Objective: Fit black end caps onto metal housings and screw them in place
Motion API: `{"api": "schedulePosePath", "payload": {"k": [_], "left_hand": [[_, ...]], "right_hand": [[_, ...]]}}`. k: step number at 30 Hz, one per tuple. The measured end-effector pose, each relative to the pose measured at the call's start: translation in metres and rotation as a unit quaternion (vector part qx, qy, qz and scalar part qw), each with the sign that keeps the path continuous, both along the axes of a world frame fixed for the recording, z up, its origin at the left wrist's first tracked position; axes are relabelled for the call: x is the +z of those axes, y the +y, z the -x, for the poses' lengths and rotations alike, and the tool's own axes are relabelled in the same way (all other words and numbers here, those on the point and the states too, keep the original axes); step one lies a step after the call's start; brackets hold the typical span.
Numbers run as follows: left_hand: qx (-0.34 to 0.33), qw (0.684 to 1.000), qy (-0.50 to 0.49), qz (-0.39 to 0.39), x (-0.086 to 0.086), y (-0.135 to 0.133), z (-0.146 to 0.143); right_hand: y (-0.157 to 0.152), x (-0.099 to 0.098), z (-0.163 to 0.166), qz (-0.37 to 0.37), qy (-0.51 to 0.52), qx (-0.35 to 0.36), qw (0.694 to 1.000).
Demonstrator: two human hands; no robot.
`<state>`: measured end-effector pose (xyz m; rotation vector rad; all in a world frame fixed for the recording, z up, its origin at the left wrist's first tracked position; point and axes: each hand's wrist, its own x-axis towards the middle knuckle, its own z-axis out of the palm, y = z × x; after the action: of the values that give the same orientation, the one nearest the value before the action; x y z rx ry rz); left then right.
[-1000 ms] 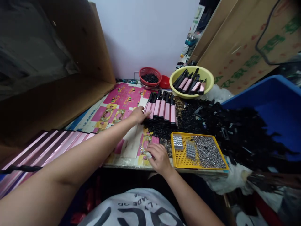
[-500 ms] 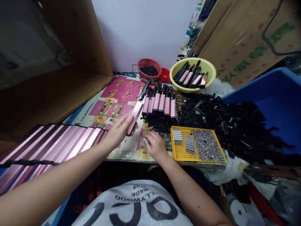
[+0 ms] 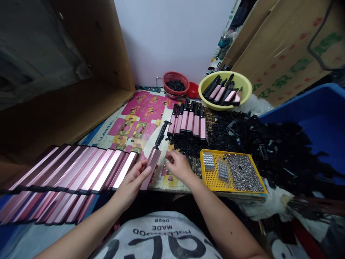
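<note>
The left hand (image 3: pixel 130 185) grips a pink metal bar (image 3: pixel 151 169), a black plastic piece (image 3: pixel 162 133) sticking from its far end, just beside rows of pink bars (image 3: pixel 72 176). The right hand (image 3: pixel 179 167) curls over small silver screws (image 3: pixel 165 169), whether pinching any I can't tell. Beyond sit a yellow perforated tray (image 3: pixel 210 176), a black parts heap (image 3: pixel 256 151), standing pink-and-black bars (image 3: pixel 187 120) and a yellow basin (image 3: pixel 225 73)

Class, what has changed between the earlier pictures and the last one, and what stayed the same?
The left hand has taken a pink-and-black piece from the left end of the row and drawn it back toward the person. The right hand stays by the small silver parts. The yellow tray and yellow basin stayed put.
</note>
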<state>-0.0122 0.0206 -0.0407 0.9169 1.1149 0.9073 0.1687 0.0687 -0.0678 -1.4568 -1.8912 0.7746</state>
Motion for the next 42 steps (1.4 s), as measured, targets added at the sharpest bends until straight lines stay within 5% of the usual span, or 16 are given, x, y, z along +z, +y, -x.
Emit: {"api": "schedulePosePath", "payload": {"k": [4,11,14,18,20,25,30,32,36,39,42], "left_hand": [[-0.025,0.999,0.014,-0.015,0.0,-0.005,-0.006],[-0.04,0.977,0.174,-0.121,-0.002,-0.014,-0.014],[-0.05,0.957,0.237,-0.162,0.001,-0.017,-0.015],[-0.05,0.958,0.233,-0.159,0.008,-0.014,-0.017],[-0.044,0.961,0.223,-0.154,0.013,-0.011,-0.015],[-0.148,0.978,0.146,-0.032,0.03,-0.006,0.0],[-0.258,0.958,0.065,0.111,0.046,-0.008,-0.004],[-0.279,0.951,0.074,0.114,0.051,-0.006,-0.015],[-0.327,0.931,0.091,0.136,0.058,-0.002,-0.032],[-0.337,0.928,0.084,0.134,0.057,-0.006,-0.027],[-0.291,0.931,0.217,-0.029,0.048,-0.006,-0.002]], "right_hand": [[0.001,0.017,0.001,-0.025,0.262,-0.045,0.964],[-0.007,0.029,0.003,-0.064,0.273,-0.09,0.956],[-0.009,0.023,0.004,0.001,0.396,-0.093,0.914],[-0.016,0.021,0.007,0.132,0.541,-0.002,0.831],[-0.021,0.022,0.005,0.148,0.562,0.014,0.814],[-0.012,0.031,-0.048,0.132,0.516,0.041,0.845],[0.001,0.049,-0.083,0.017,0.493,0.014,0.87],[-0.008,0.05,-0.061,0.057,0.466,0.098,0.877],[-0.031,0.042,-0.009,0.155,0.473,0.213,0.841],[-0.038,0.036,0.0,0.121,0.473,0.172,0.855],[-0.037,0.028,-0.009,0.034,0.413,0.054,0.909]]}}
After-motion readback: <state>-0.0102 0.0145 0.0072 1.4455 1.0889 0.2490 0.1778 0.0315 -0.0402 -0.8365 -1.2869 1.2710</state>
